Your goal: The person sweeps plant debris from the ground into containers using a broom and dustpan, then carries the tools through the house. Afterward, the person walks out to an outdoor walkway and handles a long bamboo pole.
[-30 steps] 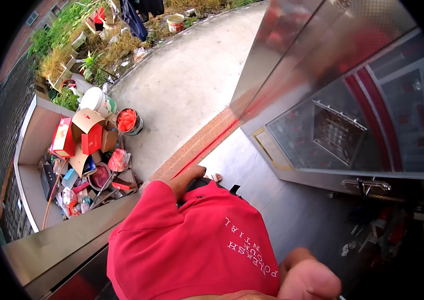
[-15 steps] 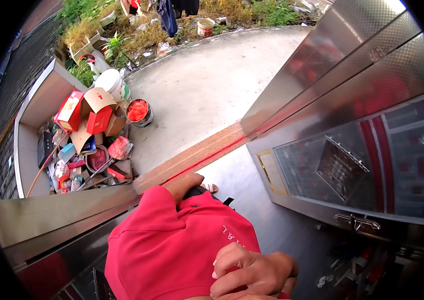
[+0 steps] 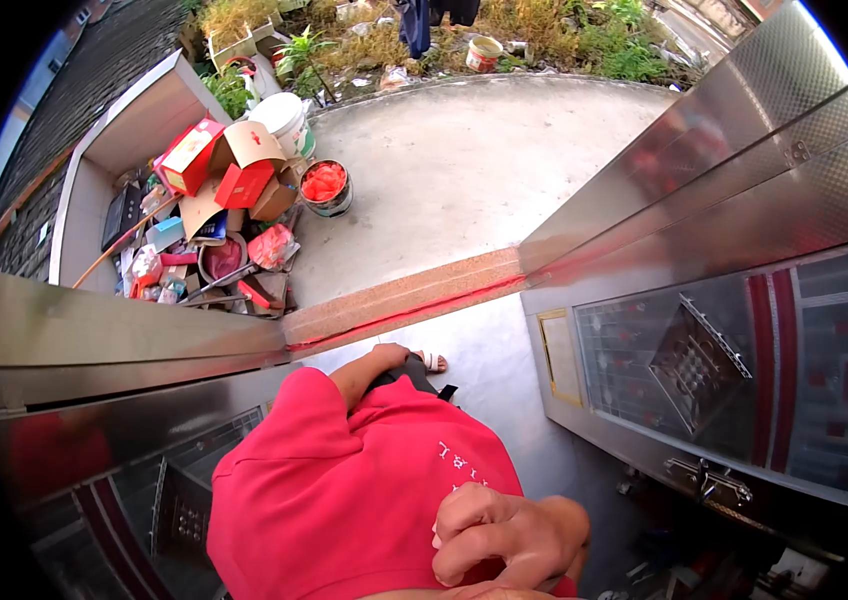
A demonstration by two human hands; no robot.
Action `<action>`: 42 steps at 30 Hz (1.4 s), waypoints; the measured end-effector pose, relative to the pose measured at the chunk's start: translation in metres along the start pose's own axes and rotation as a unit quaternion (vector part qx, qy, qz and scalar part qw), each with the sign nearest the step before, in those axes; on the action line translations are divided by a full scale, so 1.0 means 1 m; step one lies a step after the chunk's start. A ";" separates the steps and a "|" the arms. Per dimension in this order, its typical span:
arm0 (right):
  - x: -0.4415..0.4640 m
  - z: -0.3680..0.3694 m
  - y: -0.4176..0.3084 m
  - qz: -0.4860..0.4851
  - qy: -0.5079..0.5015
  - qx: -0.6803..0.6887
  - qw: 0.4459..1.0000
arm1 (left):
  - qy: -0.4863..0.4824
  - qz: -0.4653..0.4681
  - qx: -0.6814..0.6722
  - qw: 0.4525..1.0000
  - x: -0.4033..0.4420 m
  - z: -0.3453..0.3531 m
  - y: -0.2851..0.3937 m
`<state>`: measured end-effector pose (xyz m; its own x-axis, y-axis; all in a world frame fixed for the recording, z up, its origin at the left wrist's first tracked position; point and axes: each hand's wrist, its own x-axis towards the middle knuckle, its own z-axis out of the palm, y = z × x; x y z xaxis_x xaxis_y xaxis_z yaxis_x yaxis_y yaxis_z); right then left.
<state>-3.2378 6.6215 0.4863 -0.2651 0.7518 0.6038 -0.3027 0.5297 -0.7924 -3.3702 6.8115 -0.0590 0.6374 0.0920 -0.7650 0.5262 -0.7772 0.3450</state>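
My left hand (image 3: 391, 356) hangs low beside the dark shorts (image 3: 407, 374). Its fingers are mostly hidden, so their state does not show. Close to the camera, my right hand (image 3: 509, 538) is raised in front of my red shirt (image 3: 354, 490), its fingers curled inward. Whatever lies inside those fingers, if anything, is hidden. Beyond the left hand, a foot in a white sandal (image 3: 434, 362) stands on the pale floor (image 3: 489, 370).
A patterned metal door (image 3: 664, 370) with a handle (image 3: 709, 480) is at right, another door leaf (image 3: 134, 490) at lower left. Past the threshold (image 3: 414, 297) lie concrete ground (image 3: 444, 170), red boxes (image 3: 189, 155), a white bucket (image 3: 282, 122) and a tin with red contents (image 3: 325, 186).
The view has turned: the yard things sit further right and the threshold looks more level. More of the left door leaf shows. Both hands keep nearly the same pose.
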 end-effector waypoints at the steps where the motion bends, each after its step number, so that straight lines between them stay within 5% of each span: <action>1: 0.006 -0.003 -0.002 0.008 -0.016 0.015 1.000 | 0.010 -0.005 0.011 1.000 -0.016 -0.005 0.001; 13: 0.031 0.014 0.055 -0.070 -0.046 0.008 0.996 | 0.103 -0.142 -0.134 0.975 -0.067 0.021 -0.071; 21: 0.113 -0.033 0.108 -0.046 -0.098 0.011 0.994 | 0.105 -0.093 -0.126 0.982 -0.058 -0.066 -0.125; 29: 0.176 -0.076 0.152 -0.042 -0.107 0.061 0.991 | 0.112 -0.098 -0.177 0.973 -0.022 -0.077 -0.191; 37: 0.196 -0.105 0.170 -0.019 -0.038 0.068 0.997 | -0.010 -0.104 -0.122 0.987 0.002 -0.106 -0.206; 42: 0.205 -0.119 0.172 0.062 0.043 0.073 0.994 | 0.008 -0.082 -0.132 0.988 0.000 -0.122 -0.184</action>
<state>-3.2354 6.9133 0.4633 -0.2318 0.8414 0.4883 -0.4048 0.3730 -0.8349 -3.3979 7.0304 -0.0564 0.5385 0.2151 -0.8147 0.7503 -0.5623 0.3475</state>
